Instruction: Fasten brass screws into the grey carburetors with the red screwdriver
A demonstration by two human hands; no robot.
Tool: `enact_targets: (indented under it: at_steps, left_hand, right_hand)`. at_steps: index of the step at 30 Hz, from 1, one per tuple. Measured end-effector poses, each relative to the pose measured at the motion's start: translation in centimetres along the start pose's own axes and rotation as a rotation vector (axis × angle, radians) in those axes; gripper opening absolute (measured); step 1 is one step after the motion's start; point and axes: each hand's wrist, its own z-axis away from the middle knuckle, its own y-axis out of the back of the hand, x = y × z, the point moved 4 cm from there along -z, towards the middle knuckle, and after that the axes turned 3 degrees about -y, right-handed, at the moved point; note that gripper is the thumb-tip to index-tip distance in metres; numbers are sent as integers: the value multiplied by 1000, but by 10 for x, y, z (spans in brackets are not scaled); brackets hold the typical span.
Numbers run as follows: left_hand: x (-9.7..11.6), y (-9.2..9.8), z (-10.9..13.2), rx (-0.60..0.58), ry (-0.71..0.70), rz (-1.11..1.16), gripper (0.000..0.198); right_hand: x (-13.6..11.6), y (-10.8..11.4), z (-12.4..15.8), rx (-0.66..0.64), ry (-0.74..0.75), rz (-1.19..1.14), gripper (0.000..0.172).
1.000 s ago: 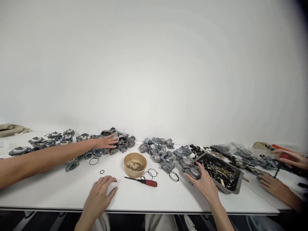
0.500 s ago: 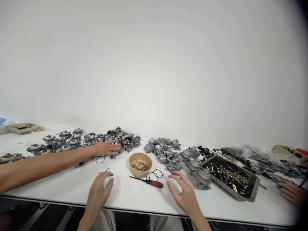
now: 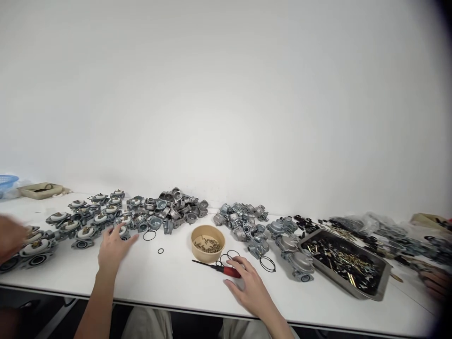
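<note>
My left hand point(image 3: 113, 248) reaches over the table's left part, fingers apart and holding nothing, beside the nearest metal carburetor bodies with white floats point(image 3: 84, 233). The fingers of my right hand point(image 3: 249, 285) are spread over the red handle of a screwdriver point(image 3: 231, 272); whether they touch it is unclear. The screwdriver's dark shaft points left, below a round tan tub point(image 3: 207, 230) of small brass-coloured screws. Thin black rings lie behind the handle, and another group of rings point(image 3: 267, 264) lies to its right. A small black ring point(image 3: 160, 251) lies between my hands.
Grey metal bowls point(image 3: 176, 207) are heaped at the back. Closed carburetors point(image 3: 243, 226) stand right of the tub. A metal tray point(image 3: 379, 287) of small parts is further right. Another person's blurred hand point(image 3: 10, 238) is at the left edge, and a hand point(image 3: 438, 282) shows at the right edge.
My left hand has moved left and forward toward the carburetor bodies. My right hand has moved left to the screwdriver handle. The other person's arm at left has drawn back. More black rings show at right.
</note>
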Motion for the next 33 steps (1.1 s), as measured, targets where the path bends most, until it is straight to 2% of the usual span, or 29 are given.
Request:
enact_targets:
  at_steps: [4, 9, 13, 16, 19, 22, 25, 27, 30, 33]
  left_hand:
    - [-3, -3, 5, 5, -83, -5, 45]
    - [-2, -6, 34, -29, -202, 8, 38]
    - [0, -17, 66, -89, -319, 63, 34]
    - [10, -28, 93, -108, -468, 171, 33]
    - [33, -42, 118, -146, -573, 311, 40]
    - [62, -58, 132, -184, -574, 452, 44]
    - [84, -71, 137, -203, -562, 527, 38]
    - [90, -77, 138, -216, -570, 538, 34]
    - [90, -79, 136, -215, -578, 544, 34]
    - [87, -77, 133, -229, -577, 553, 39]
  right_hand:
    - [0, -1, -1, 3, -2, 3, 45]
    - [1, -3, -2, 0, -11, 25, 46]
    - [4, -4, 1, 14, -10, 24, 45]
    - [3, -2, 0, 69, 14, 9, 42]
    - [-13, 8, -14, 172, 82, -8, 31]
    - [-45, 14, -52, 149, 139, 41, 30]
    - [-76, 5, -113, -6, 154, 129, 31]
    - [-88, -9, -159, -98, 149, 165, 31]
    - [-93, -40, -221, -266, 94, 225, 43]
    - [-93, -67, -260, -403, 34, 285, 41]
